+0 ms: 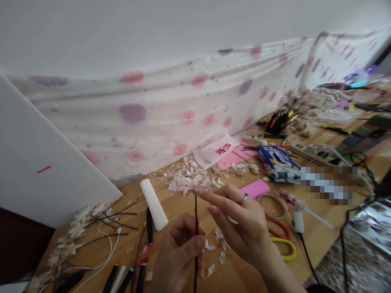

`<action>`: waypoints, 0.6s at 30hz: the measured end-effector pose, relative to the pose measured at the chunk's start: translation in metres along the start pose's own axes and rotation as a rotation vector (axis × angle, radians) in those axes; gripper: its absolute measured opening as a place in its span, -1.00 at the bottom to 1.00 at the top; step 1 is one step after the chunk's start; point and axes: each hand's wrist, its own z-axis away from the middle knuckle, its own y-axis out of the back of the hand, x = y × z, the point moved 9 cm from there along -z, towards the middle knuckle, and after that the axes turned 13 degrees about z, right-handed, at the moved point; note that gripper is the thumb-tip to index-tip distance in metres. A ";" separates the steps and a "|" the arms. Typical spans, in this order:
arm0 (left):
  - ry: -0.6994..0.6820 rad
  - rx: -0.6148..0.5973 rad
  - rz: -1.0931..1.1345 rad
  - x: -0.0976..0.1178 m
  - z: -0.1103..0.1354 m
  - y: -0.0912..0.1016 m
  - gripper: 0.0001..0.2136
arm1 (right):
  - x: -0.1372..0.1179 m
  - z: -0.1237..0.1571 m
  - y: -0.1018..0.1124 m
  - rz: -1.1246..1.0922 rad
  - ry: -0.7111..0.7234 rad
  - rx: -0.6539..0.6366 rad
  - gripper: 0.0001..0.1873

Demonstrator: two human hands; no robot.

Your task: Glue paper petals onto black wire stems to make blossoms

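My left hand is closed around a thin dark twig, which stands nearly upright in its grip. Pale whitish-pink petals show at the twig's upper end, though they blend with the petal heap behind. My right hand, a ring on one finger, reaches in from the right. Its index fingertip touches the top of the twig by the petals, while the thumb sits lower, apart from the index finger. Whether a petal lies behind those fingers is hidden. Several loose petals lie on the table between the hands.
On the wooden table lie a white paper roll, markers, petalled twigs and a white cable. To the right are a tape roll, yellow-handled scissors, a glue gun, a blue packet and a power strip.
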 end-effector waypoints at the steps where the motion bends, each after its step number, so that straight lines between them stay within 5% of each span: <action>1: -0.001 0.005 -0.004 0.000 0.000 0.001 -0.67 | 0.001 0.000 -0.001 0.013 0.001 -0.007 -0.68; 18: -0.007 0.049 -0.034 0.004 0.003 -0.005 -0.65 | -0.006 0.003 0.002 0.123 0.064 -0.012 -0.71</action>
